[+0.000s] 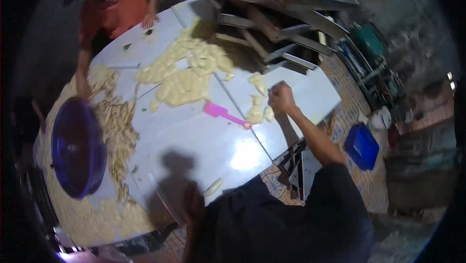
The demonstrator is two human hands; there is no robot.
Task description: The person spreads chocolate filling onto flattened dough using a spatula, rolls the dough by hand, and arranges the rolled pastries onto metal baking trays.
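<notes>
My right hand (281, 97) is over the right part of the white table (189, 139), its fingers curled. Whatever they hold, if anything, is hidden. Just left of it lie a few pale yellow, soft-looking pieces (255, 112), perhaps peeled bananas. A pink spatula (224, 113) rests flat on the table, its handle end close to those pieces. My left hand (193, 204) is low and in shadow at the near edge, beside a single pale yellow piece (213, 187). Its fingers are too dark to make out. Farther back spreads a big heap of the same pieces (184, 86).
Brownish, peel-like strips (116, 132) lie left, next to a purple basin (77, 149). A person in an orange shirt (131, 6) stands across the table, one hand near the basin. Metal trays (286, 8) are stacked at the back right. A blue crate (361, 146) sits on the tiled floor.
</notes>
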